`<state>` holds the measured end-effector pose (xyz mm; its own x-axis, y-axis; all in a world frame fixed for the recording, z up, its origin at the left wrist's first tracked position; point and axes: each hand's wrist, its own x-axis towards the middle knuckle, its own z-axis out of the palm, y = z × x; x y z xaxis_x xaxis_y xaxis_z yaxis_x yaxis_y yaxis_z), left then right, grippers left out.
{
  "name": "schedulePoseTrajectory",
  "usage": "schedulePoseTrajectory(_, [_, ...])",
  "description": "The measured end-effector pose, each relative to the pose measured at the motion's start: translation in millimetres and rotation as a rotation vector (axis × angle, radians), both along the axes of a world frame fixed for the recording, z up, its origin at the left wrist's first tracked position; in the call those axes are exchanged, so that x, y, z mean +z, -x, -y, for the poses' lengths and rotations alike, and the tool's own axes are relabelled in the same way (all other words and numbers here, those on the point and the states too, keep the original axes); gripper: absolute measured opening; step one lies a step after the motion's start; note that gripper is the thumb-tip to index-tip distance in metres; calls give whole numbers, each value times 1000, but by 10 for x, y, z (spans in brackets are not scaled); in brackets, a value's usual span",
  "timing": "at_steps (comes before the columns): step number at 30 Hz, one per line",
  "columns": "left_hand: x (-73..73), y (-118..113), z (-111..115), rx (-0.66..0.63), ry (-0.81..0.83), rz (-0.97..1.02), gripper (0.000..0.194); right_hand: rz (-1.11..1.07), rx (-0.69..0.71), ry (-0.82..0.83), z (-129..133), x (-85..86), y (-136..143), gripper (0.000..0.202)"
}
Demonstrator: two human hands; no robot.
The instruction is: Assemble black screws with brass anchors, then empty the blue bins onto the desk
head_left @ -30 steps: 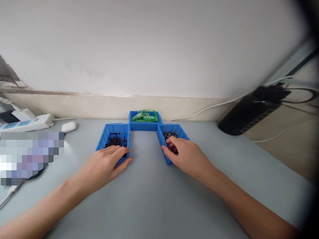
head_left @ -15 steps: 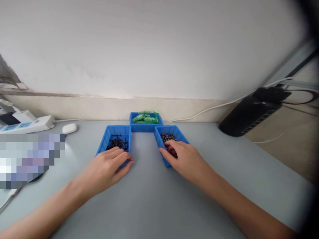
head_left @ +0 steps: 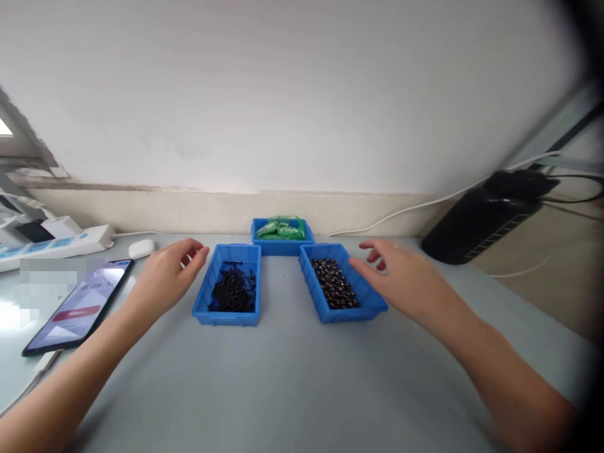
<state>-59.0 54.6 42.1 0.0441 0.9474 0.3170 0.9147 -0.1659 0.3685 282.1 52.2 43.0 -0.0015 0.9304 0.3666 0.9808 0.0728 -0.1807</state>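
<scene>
My left hand (head_left: 167, 270) hovers just left of the left blue bin (head_left: 226, 319), its thumb and curved fingers apart with nothing visible between them. Inside that bin lies a heap of black screws (head_left: 233, 290). To the right of the right blue bin (head_left: 352, 314) is my right hand (head_left: 401, 277), also open, with a gap between thumb and fingers. Small dark, shiny metal pieces (head_left: 334, 283) fill much of this bin; their exact kind is too small to tell. Behind both stands a third blue bin (head_left: 283, 248) holding green plastic packets (head_left: 282, 229).
At left lie a phone (head_left: 78, 308) with a cable, a white earbud case (head_left: 141, 248) and a power strip (head_left: 61, 245). A black bottle (head_left: 486, 214) leans at the right by a white cable (head_left: 406, 207). A wall closes off the back.
Both hands have drawn outward, the left away from the screw bin and the right out of the bin of metal pieces. The view has shifted slightly, and the phone screen shows more.
</scene>
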Motion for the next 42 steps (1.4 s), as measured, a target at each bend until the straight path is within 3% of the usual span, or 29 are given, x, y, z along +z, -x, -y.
schedulePoseTrajectory(3, [-73,49,-77,-46,200,4,39,-177,89,446,-73,-29,-214,36])
schedulePoseTrajectory(6, [-128,41,-72,-95,260,38,42,-354,175,631,-81,-49,-236,27])
schedulePoseTrajectory(11, [-116,31,-57,-113,278,49,40,-341,182,402,-32,34,-100,29])
schedulePoseTrajectory(15, [-124,22,-63,-95,224,8,37,-282,174,193,52,128,-16,43])
schedulePoseTrajectory(19, [-61,-38,39,-43,-3,-70,39,-254,205,150,126,152,63,32])
schedulePoseTrajectory(21, [0,-132,174,-231,-271,-163,28,-246,235,147,157,149,112,25])
schedulePoseTrajectory(23, [35,-281,350,-529,-368,-142,20,-230,250,143,188,145,166,23])
schedulePoseTrajectory(26, [-32,-551,604,-876,-284,-132,21,-181,253,107,231,134,246,24])
schedulePoseTrajectory(29, [-202,-747,745,-1044,-47,-164,19,-149,267,28,261,107,311,24])
schedulePoseTrajectory(31, [-296,-795,769,-1051,70,-151,18,-148,290,-30,278,82,350,23])
schedulePoseTrajectory(34, [-345,-779,748,-1015,173,-149,31,-148,341,-107,314,42,413,22])
schedulePoseTrajectory(42, [-317,-732,690,-971,218,-126,32,-78,537,-319,379,-58,533,18])
